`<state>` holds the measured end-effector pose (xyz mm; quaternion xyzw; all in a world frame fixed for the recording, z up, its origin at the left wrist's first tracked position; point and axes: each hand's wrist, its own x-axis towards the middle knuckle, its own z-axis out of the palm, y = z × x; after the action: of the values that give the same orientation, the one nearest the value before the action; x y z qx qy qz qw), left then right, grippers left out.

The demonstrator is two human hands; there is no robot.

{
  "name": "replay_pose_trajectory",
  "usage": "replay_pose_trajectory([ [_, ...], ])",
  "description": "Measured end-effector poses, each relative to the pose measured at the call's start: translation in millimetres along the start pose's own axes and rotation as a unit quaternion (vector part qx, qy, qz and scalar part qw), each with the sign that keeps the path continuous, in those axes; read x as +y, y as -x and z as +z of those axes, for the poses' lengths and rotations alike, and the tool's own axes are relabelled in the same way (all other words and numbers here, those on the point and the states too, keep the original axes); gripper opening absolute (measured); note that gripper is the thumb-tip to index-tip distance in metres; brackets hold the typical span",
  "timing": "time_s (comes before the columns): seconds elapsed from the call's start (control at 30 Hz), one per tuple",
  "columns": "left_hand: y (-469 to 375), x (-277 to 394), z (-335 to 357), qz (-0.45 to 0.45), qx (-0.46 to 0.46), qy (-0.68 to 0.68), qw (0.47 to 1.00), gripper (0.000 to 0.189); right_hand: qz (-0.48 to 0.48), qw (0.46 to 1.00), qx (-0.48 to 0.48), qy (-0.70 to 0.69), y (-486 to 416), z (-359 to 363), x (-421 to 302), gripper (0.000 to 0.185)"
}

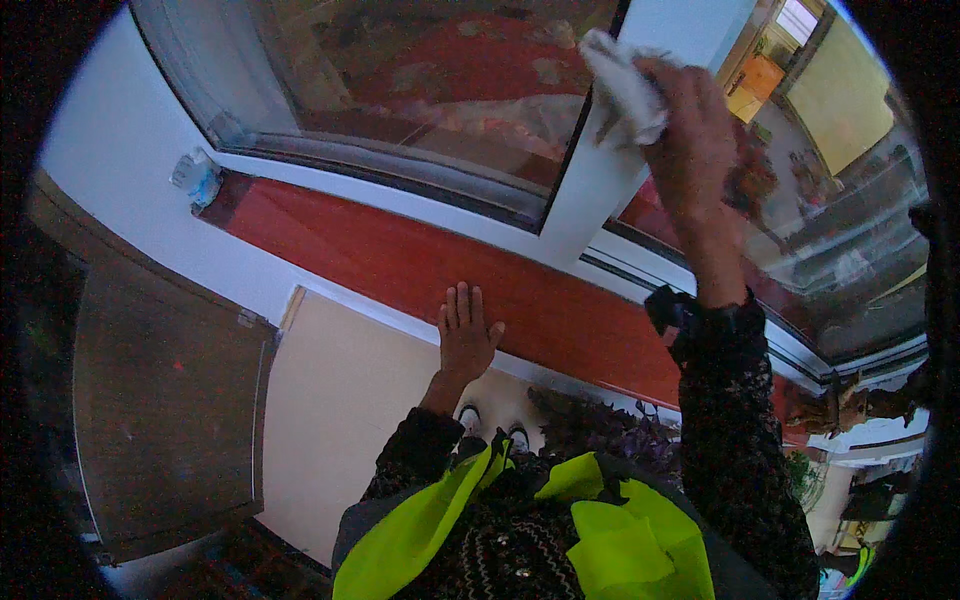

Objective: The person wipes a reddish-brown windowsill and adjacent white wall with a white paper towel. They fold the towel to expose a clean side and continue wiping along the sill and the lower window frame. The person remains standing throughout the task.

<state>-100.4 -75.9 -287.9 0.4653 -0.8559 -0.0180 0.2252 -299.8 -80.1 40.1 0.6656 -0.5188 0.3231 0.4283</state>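
Observation:
My right hand [694,124] is raised at the upper right and grips a crumpled white cloth [626,94]. The cloth lies over the white window frame [574,180], beside the edge of a large glass pane [420,82]; whether it presses on the frame is blurred. Lower down, my left hand [466,337] rests with its fingers apart on the front edge of a reddish-brown window sill [420,247]. Nothing is in that hand. Dark patterned sleeves cover both my arms.
A clear plastic container [198,178] stands at the sill's left end. Dark purple-leaved plants [607,435] grow below the sill, near my shoes [517,436]. To the left is a brown wooden panel [172,405]. A gnarled wooden piece [832,409] sits at the sill's right end.

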Motion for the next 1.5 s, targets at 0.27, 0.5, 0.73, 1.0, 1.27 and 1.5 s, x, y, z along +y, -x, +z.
replay_pose_trajectory([
  [0.27, 1, -3, -1, -0.019, -0.008, 0.021, 1.000, 0.065, -0.083, 0.992, -0.084, 0.037, 95, 57, -25, 0.023],
  [0.5, -1, 0, -2, -0.030, -0.034, 0.017, 0.999, 0.066, -0.123, 0.920, -0.370, -0.041, 183, 84, -45, 0.025],
  [0.73, 0, -4, 0, -0.011, -0.022, 0.012, 1.000, 0.066, -0.113, 0.965, -0.232, 0.036, 125, 43, -15, 0.025],
  [1.0, 0, -7, 1, -0.010, 0.003, 0.041, 0.999, 0.065, -0.047, 0.989, -0.020, 0.138, 0, -6, 13, 0.037],
  [1.27, 1, -9, 2, -0.011, 0.009, 0.040, 0.999, 0.065, -0.047, 0.987, 0.015, 0.153, 5, 10, 3, 0.047],
  [1.5, -1, -9, 1, -0.015, -0.013, 0.028, 0.999, 0.066, -0.080, 0.992, -0.052, 0.087, 39, 24, -13, 0.036],
])
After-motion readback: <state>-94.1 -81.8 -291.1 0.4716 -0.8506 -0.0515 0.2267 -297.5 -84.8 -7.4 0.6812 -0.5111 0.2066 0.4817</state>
